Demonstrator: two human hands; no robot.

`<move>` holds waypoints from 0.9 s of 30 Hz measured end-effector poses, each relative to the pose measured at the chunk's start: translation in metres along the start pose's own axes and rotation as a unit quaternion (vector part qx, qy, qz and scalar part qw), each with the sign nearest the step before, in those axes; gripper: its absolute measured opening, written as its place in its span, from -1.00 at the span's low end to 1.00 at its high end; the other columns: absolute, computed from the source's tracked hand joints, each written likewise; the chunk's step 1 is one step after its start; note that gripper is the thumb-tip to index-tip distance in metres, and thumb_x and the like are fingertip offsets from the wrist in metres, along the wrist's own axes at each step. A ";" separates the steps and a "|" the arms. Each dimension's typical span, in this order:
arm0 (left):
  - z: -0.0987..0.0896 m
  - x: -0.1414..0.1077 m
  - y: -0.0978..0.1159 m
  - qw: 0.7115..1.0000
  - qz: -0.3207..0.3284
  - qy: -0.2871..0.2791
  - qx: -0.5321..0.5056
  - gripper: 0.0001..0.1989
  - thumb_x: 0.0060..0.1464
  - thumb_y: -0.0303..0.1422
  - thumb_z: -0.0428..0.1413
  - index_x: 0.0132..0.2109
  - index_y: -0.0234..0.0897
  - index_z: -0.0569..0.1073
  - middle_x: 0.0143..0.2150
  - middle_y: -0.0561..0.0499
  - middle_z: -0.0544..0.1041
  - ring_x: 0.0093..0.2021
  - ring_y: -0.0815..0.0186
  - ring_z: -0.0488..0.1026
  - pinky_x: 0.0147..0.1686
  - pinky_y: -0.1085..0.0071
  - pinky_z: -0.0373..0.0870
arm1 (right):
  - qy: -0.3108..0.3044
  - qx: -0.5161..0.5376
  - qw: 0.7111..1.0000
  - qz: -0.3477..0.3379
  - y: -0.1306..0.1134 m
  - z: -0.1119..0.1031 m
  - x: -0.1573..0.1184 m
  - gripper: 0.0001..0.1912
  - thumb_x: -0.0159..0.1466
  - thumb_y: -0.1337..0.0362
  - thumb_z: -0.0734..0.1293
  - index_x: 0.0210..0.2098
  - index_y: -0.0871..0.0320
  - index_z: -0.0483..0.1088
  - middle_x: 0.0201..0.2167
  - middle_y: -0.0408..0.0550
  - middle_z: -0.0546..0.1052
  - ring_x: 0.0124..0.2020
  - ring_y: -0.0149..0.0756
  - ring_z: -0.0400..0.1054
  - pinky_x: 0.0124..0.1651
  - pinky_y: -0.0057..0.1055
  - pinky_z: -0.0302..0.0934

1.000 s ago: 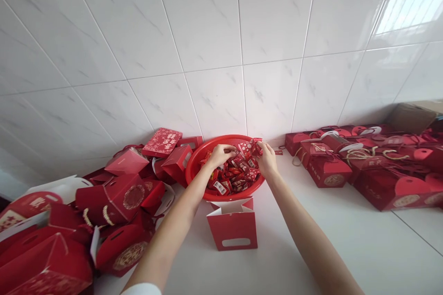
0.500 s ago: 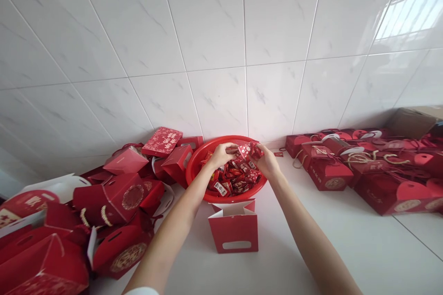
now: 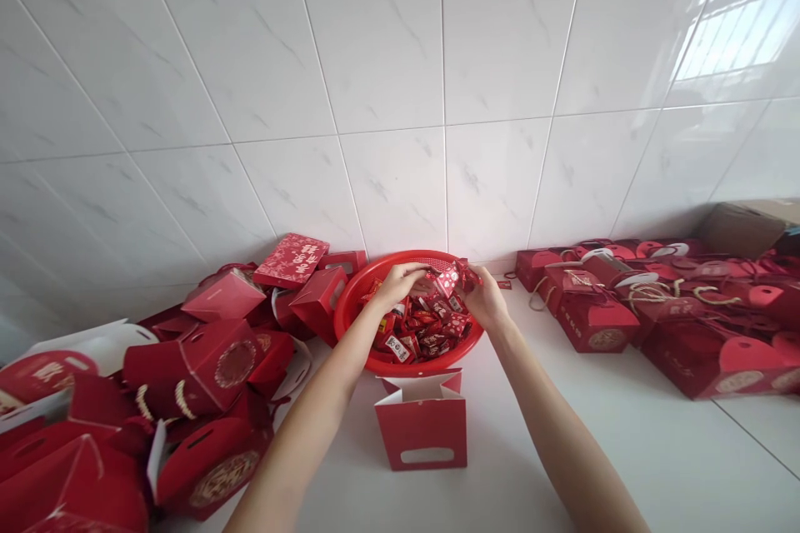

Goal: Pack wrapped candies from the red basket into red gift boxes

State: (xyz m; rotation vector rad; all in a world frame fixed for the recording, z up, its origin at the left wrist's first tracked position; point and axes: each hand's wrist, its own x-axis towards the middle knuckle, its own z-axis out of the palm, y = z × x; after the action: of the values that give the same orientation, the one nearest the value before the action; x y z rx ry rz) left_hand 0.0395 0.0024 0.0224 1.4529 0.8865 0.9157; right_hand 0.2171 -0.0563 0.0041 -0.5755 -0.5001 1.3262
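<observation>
Wrapped red candies fill part of a round red plastic basket. Over its back part my left hand is curled, fingers pointing right, around red candy wrappers. Close on its right, above the basket's right rim, my right hand grips red-wrapped candies. A polka-dotted candy shows between the two hands. In front of the basket stands an open-topped red paper box with a white oval on its front; its inside bottom is hidden.
Red gift boxes lie heaped on the left. Closed red boxes with rope handles stand in rows on the right, a cardboard box behind them. A white tiled wall rises behind the white countertop.
The whole view has tilted up slightly, so things sit a little lower. My right hand has shifted slightly right, and the candies between my hands have turned a little.
</observation>
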 end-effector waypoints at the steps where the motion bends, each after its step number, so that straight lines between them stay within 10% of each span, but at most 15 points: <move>1: 0.000 -0.001 0.002 1.000 -0.007 -0.004 -0.016 -0.81 0.03 -0.23 0.28 -0.25 -0.24 0.63 -0.28 -0.07 0.69 -0.23 0.11 0.64 -0.07 0.12 0.58 | -0.004 -0.002 1.000 -0.002 0.000 0.001 -0.001 -0.86 0.00 0.28 0.50 -0.49 0.11 0.47 -0.47 -0.21 0.59 -0.38 -0.38 0.43 -0.25 -0.47 0.35; 12: -0.005 0.002 0.001 0.994 0.080 0.059 -0.035 -0.53 -0.28 -0.25 0.46 -0.17 -0.32 0.60 -0.16 -0.08 0.68 -0.15 0.15 0.63 -0.02 0.20 0.55 | 0.012 -0.019 0.999 -0.026 0.002 0.004 -0.004 -0.80 -0.11 0.25 0.54 -0.50 0.11 0.48 -0.46 -0.20 0.55 -0.40 -0.36 0.36 -0.37 -0.46 0.25; 21: -0.007 -0.003 0.003 0.988 0.139 0.048 0.044 -0.32 -0.13 -0.21 0.40 0.14 -0.36 0.49 -0.27 -0.07 0.67 -0.22 0.15 0.62 -0.07 0.20 0.55 | -0.029 -0.043 0.998 -0.019 -0.001 0.007 -0.011 -0.73 -0.12 0.21 0.59 -0.50 0.11 0.48 -0.45 -0.20 0.54 -0.38 -0.36 0.37 -0.33 -0.43 0.29; 27: -0.003 -0.054 0.030 0.979 0.158 0.059 0.113 -0.33 0.01 -0.15 0.32 0.25 -0.22 0.40 0.16 -0.20 0.54 0.04 0.08 0.57 0.07 0.13 0.51 | -0.072 -0.061 0.995 -0.044 -0.018 0.020 -0.023 -0.72 -0.08 0.17 0.60 -0.48 0.12 0.49 -0.45 -0.19 0.53 -0.39 -0.37 0.35 -0.33 -0.43 0.27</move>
State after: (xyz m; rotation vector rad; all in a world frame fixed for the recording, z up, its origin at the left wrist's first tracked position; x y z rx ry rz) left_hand 0.0151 -0.0473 0.0495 1.7864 0.8822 1.1751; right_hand 0.2141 -0.0795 0.0307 -0.5547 -0.7219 1.2637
